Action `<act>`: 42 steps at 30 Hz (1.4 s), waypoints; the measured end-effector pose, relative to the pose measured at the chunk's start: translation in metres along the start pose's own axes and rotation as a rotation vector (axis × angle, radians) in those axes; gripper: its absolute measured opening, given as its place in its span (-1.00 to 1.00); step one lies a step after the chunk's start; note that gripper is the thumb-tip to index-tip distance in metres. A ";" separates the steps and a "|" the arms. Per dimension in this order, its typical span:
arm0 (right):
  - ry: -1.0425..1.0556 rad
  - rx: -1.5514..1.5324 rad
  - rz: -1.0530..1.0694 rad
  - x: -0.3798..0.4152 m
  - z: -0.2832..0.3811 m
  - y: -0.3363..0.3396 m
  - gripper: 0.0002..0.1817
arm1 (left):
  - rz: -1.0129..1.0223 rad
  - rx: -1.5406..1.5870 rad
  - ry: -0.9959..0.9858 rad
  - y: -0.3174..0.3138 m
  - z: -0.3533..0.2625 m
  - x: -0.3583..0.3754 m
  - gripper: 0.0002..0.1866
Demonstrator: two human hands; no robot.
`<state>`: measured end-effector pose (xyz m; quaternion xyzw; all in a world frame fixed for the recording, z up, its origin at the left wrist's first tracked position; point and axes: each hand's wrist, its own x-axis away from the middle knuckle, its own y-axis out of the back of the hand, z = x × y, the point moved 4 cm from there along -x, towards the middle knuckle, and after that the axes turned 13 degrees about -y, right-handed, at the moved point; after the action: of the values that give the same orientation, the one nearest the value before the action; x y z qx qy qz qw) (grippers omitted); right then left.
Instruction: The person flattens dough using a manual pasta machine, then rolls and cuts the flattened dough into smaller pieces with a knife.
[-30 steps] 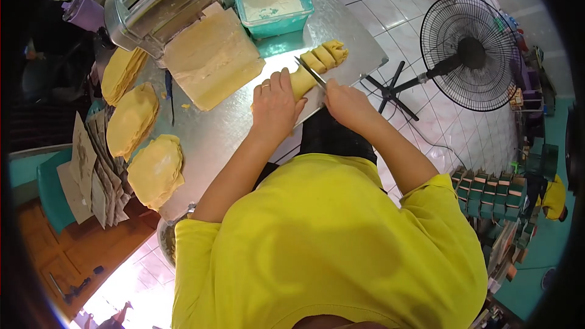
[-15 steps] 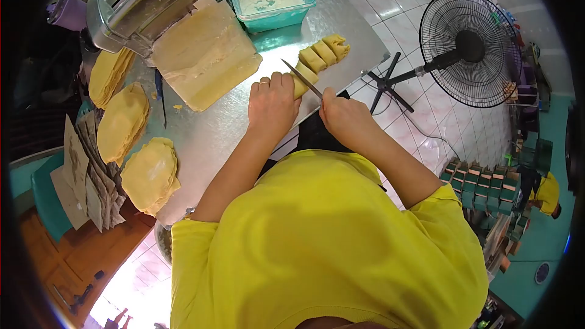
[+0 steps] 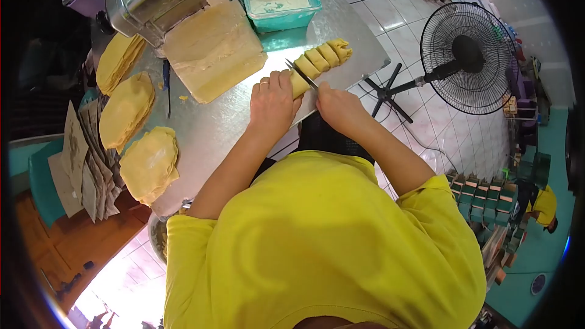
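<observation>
My left hand (image 3: 272, 102) is closed over a roll of yellow dough (image 3: 298, 85), its fingers hiding much of it. My right hand (image 3: 339, 106) grips a knife (image 3: 303, 75) by the handle, which is hidden in the fist. The blade crosses the dough roll just beyond my left fingers. On the far side of the blade, several cut dough pieces (image 3: 329, 55) sit in a row along the metal table (image 3: 210, 140). Further left lies a large flat dough sheet (image 3: 213, 49).
Stacks of flattened dough (image 3: 127, 109) line the table's left side. A turquoise tub (image 3: 280, 21) of white powder stands at the back beside a metal roller machine (image 3: 140, 0). A black standing fan (image 3: 466, 58) is off to the right. Another person (image 3: 542, 206) is far right.
The view has shifted slightly. The knife's angle over the roll has changed a little, and the nearest cut piece now sits closer to the others. Both hands keep their holds.
</observation>
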<state>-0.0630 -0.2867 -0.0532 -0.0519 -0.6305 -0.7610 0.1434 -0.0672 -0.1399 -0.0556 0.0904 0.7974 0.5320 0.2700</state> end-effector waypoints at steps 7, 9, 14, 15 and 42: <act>-0.057 -0.063 0.040 0.046 0.005 0.024 -0.79 | -0.088 -0.003 -0.044 0.003 0.001 0.018 -0.50; -0.022 -0.120 -0.008 0.047 0.015 0.026 -0.78 | -0.060 -0.020 -0.038 0.000 0.002 0.017 -0.55; -0.013 -0.103 0.001 0.042 0.021 0.022 -0.77 | -0.091 -0.014 -0.044 -0.001 0.005 0.014 -0.58; -0.008 -0.093 0.016 0.041 0.022 0.021 -0.77 | -0.092 -0.018 -0.053 -0.002 0.005 0.014 -0.61; 0.003 -0.091 0.025 0.063 0.025 0.017 -0.80 | -0.147 0.132 -0.012 0.010 0.011 0.044 -0.51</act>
<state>-0.1208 -0.2747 -0.0155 -0.0653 -0.5944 -0.7871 0.1514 -0.1000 -0.1079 -0.0648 0.0523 0.8335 0.4565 0.3067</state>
